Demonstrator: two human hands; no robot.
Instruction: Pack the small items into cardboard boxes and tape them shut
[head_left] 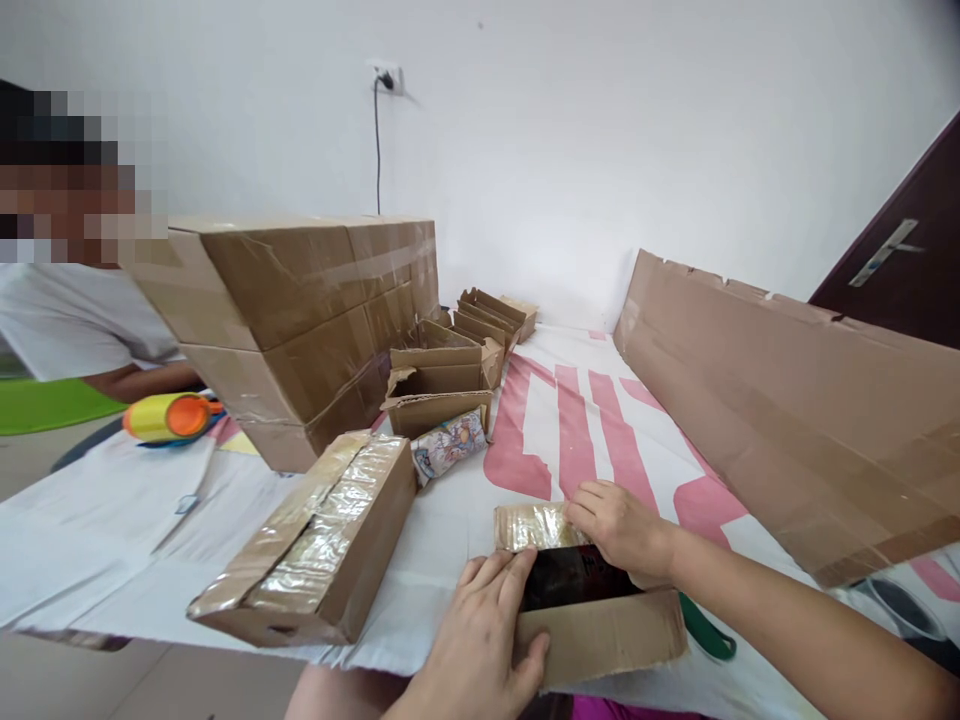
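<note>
A small cardboard box (pixel 600 635) lies at the near table edge with a dark item (pixel 574 577) showing in its open top. My left hand (pixel 480 640) rests on the box's left side, fingers stretched over the dark item and thumb on the front wall. My right hand (pixel 619 525) lies flat on the far, tape-covered flap (pixel 529 525), fingers together and extended. Neither hand grips anything.
A taped cardboard parcel (pixel 319 545) lies left of my hands. Behind it stand a big stack of taped cartons (pixel 300 320), several small open boxes (pixel 442 385) and a printed pouch (pixel 448 445). A long cardboard sheet (pixel 787 400) leans on the right. A person in a white shirt (pixel 67 315) sits at the left near a yellow-orange object (pixel 169 415).
</note>
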